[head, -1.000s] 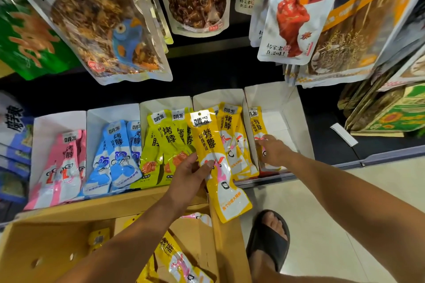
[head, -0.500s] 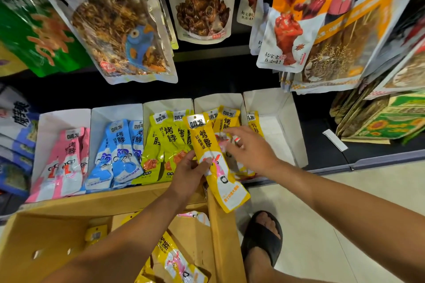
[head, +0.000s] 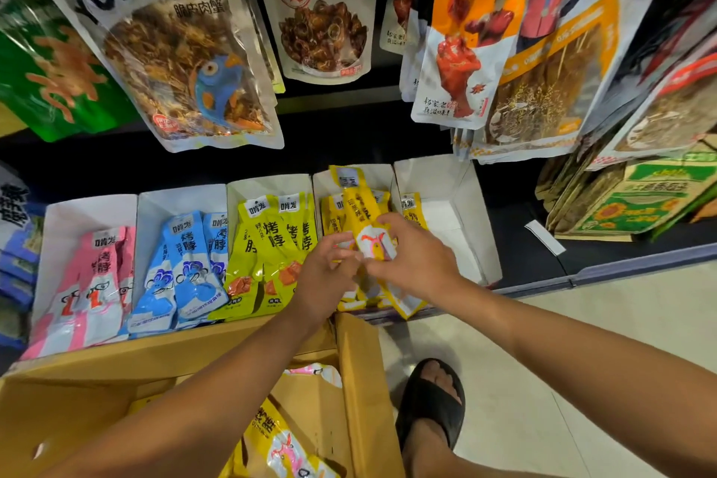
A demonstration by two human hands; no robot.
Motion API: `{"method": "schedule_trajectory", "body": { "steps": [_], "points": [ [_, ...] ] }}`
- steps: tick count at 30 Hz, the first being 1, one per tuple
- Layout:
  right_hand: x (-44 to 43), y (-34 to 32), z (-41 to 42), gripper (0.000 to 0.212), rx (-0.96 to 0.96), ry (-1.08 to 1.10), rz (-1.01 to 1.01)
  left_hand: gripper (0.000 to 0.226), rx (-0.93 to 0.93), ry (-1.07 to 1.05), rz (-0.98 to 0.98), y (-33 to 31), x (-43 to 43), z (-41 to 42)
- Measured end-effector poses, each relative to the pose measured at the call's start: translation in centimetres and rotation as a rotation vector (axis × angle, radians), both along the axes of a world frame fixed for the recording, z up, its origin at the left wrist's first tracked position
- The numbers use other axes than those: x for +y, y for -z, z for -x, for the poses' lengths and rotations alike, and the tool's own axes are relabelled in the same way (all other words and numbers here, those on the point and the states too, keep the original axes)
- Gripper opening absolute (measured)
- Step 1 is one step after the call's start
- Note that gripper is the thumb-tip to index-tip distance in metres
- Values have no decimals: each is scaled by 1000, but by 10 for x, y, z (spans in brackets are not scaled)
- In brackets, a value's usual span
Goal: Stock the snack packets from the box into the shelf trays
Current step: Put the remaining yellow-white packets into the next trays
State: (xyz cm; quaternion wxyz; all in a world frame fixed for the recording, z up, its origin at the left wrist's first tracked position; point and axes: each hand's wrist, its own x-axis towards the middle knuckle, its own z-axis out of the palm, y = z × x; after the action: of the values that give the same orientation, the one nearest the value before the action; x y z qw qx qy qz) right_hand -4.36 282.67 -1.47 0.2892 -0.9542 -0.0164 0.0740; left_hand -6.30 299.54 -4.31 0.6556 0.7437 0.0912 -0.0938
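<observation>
We are holding one yellow snack packet (head: 361,211) in the centre of the frame, upright over the fourth shelf tray (head: 378,177), its top seal reaching the tray's back wall and its tail hanging past the front lip. A second ago the left hand (head: 329,268) alone was carrying it low over the box edge while the right hand (head: 415,260) was busy in the right-most tray (head: 446,182). Now the right hand is meeting it, and both are gripping the packet's middle, the left pinching its left edge with curled fingers, the right wrapping thumb and fingers across its printed front. We are reading that as the packet going into the tray that already holds its yellow kin, so this placement is nearly done, though more stock is waiting. The packet is a long, narrow, glossy film sachet, slightly bulged and catching the light. The trays are thin white card, open-topped with sloping walls. To the left, lime-green packets (head: 271,241), blue packets (head: 190,264) and pink packets (head: 97,275) are lying fanned in their own trays. In the lower left the cardboard box (head: 361,380), matt brown with raised flaps, is showing more yellow packets (head: 279,442) inside. Large, shiny hanging pouches (head: 186,62) are filling the upper frame, and a sandalled foot (head: 430,400) is standing on pale tiles at lower right.
</observation>
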Motion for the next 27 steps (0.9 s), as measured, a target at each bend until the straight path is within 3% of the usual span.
{"method": "schedule_trajectory", "body": {
  "steps": [4, 8, 15, 22, 27],
  "points": [
    [-50, 18, -27, 71, 49, 134, 60, 39, -361, 262, -729, 32, 14, 9],
    [-98, 43, -46, 63, 145, 228, 179, 55, -405, 452, -1076, 51, 19, 17],
    [-121, 80, -71, 60, 223, 246, 359, 51, -432, 435, -1169, 58, 14, 16],
    [-124, 109, -81, 46, 307, 112, 474, 51, -426, 440, -1176, 62, 16, 12],
    [-128, 120, -76, 47, 350, 38, 461, 51, -401, 449, -1173, 62, 16, 10]
  ]
}}
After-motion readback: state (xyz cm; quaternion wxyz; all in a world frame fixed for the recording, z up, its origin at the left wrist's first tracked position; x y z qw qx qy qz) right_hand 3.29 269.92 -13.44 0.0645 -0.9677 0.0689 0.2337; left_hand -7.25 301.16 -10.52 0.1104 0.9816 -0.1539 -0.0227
